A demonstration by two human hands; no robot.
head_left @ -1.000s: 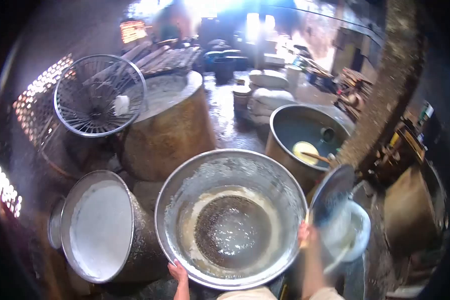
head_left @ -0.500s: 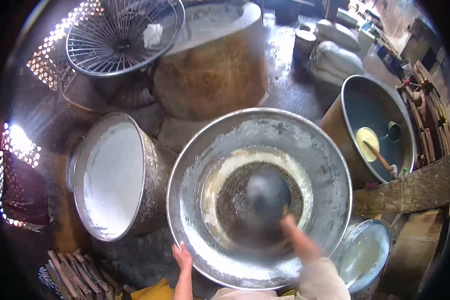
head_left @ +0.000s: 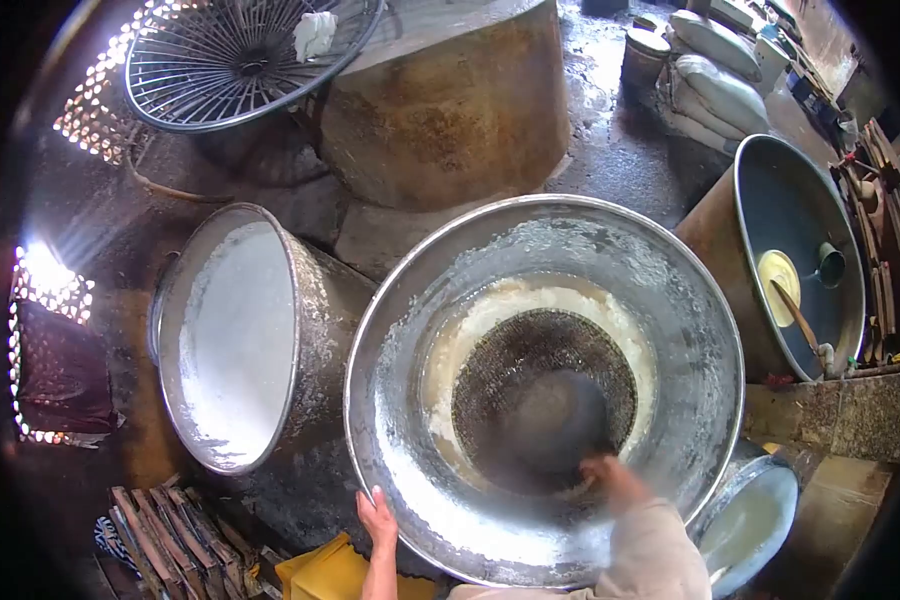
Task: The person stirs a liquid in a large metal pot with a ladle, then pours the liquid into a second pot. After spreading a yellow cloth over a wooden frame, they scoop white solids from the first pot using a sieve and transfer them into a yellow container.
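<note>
A wide metal basin [head_left: 700, 385] with flared walls fills the middle of the head view. At its bottom lies a dark round mesh [head_left: 530, 335], ringed by a pale, wet residue [head_left: 460, 330]. My left hand [head_left: 376, 517] is at the basin's lower left rim, thumb up, gripping the edge. Inside the basin, my right hand [head_left: 615, 480] is closed on the edge of a dark round bowl [head_left: 555, 425], low over the mesh. Motion blurs bowl and hand, and what the bowl contains cannot be made out.
Left stands a large pot [head_left: 235, 345] of whitish liquid. At right, a deep vat [head_left: 750, 250] holds a yellow ladle [head_left: 778, 280] and a small cup [head_left: 830, 265]. A metal tub [head_left: 760, 520] sits lower right, wooden slats [head_left: 175, 540] lower left. Sacks [head_left: 715, 90] lie behind.
My right hand and the dark bowl have moved toward me and slightly right within the basin. The view has shifted a little. My left hand stays at the rim.
</note>
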